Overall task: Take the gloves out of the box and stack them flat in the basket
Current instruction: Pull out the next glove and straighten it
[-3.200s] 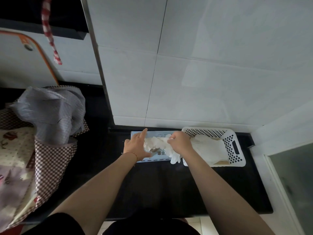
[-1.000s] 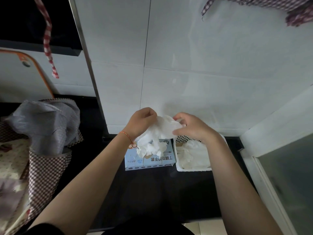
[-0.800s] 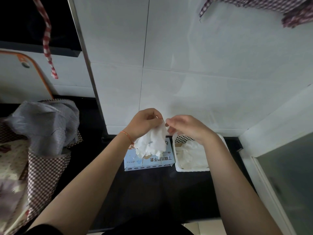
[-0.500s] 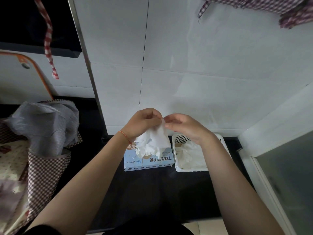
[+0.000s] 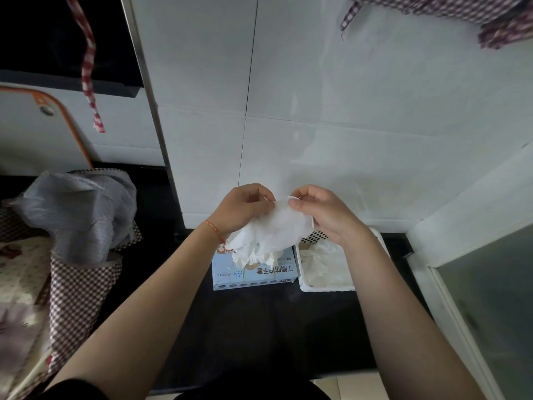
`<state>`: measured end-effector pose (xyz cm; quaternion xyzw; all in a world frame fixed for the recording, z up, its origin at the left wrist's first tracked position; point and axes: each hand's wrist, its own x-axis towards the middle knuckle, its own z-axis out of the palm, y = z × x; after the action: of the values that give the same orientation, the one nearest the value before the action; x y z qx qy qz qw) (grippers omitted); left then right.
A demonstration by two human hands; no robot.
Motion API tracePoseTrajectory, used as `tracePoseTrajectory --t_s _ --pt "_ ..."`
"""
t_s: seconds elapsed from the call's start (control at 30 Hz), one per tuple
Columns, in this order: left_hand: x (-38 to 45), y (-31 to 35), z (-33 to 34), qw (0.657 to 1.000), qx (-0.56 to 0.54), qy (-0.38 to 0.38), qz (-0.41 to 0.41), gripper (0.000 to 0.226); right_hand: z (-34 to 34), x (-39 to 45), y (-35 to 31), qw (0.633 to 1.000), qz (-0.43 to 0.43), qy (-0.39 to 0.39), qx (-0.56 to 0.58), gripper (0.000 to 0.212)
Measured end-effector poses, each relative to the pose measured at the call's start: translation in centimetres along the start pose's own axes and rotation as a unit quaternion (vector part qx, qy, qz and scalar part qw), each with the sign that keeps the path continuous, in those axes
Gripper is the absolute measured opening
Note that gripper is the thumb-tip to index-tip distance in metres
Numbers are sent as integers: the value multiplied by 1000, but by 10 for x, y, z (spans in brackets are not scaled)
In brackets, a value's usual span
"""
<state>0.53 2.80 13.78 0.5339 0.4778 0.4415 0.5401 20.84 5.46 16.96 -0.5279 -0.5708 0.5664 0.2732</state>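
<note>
White and thin, the glove (image 5: 277, 229) hangs between my two hands above the box (image 5: 253, 274), lifted clear so I can sort it out in the air, not against the cardboard. My left hand (image 5: 242, 207) has its fingers curled round the bunched part, and my right hand (image 5: 323, 212) pinches the cuff edge between thumb and forefinger; I hold it this way, I judge, to pull the cuff open and let the crumpled fingers drop straight before laying it down. Those fingers dangle just over the box's opening, touching or nearly touching it; I cannot tell which.

Right of the box, just beside it, stands the basket (image 5: 326, 287), with gloves already lying in it (image 5: 326, 264), so part of the job is done. Both box and basket sit against the tiled wall on the black counter (image 5: 259, 327), close together, which keeps the carry short. Well left of the box, a grey bag (image 5: 78, 215) slumps in a checked holder.
</note>
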Motion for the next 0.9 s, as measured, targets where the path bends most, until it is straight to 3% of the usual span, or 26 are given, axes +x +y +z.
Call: tracePoseTrajectory --t_s 0.1,0.2,0.27,0.4,0.6,0.73,0.9 --pt "2 -4 0 1000 23 16 -3 7 -3 2 1 998 -18 35 -48 20" --pt "3 -5 1 999 46 20 -4 7 -5 2 1 997 -5 20 -69 26" --pt "4 -6 3 998 51 22 -4 8 -6 1 0 996 13 11 -86 23" --pt "9 -8 7 993 115 20 -6 10 -5 -1 -4 993 -16 90 -69 2" --pt "13 -25 9 978 196 -13 -65 12 -14 3 0 980 -61 165 -97 11" --pt "13 -32 14 987 125 -18 -100 20 -23 0 14 980 -41 170 -97 9" --pt "20 -26 23 987 -118 -25 -107 28 -37 -6 34 983 28 179 37 9"
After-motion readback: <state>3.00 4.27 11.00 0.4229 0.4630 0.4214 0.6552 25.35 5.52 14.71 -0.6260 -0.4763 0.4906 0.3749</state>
